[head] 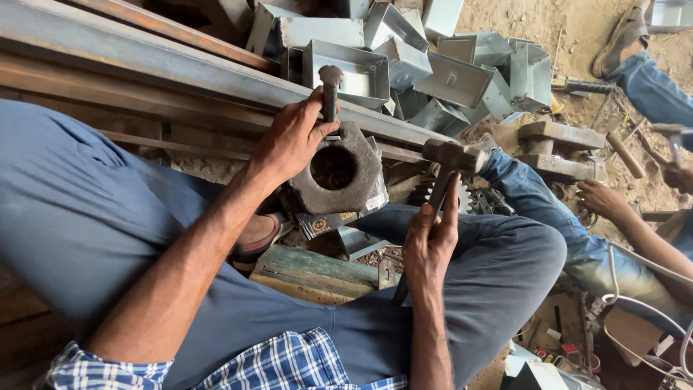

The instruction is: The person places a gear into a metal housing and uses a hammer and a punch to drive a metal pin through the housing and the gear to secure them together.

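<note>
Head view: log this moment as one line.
left hand: holds punch upright over holed iron block | right hand: grips hammer | behind: metal boxes | right: co-worker's hand

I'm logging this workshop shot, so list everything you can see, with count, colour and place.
Punch: one, dark, upright over the block.
Block: one, grey, round hole, centre.
Hammer: one, dark, right of block.
Metal boxes: many, silver, piled at top.
Steel beams: several, rusty, top left.
Wooden plank: one, greenish, between the legs.
Co-worker's hand: one, right edge.
Left hand: holds punch.
Right hand: holds hammer handle.
</note>
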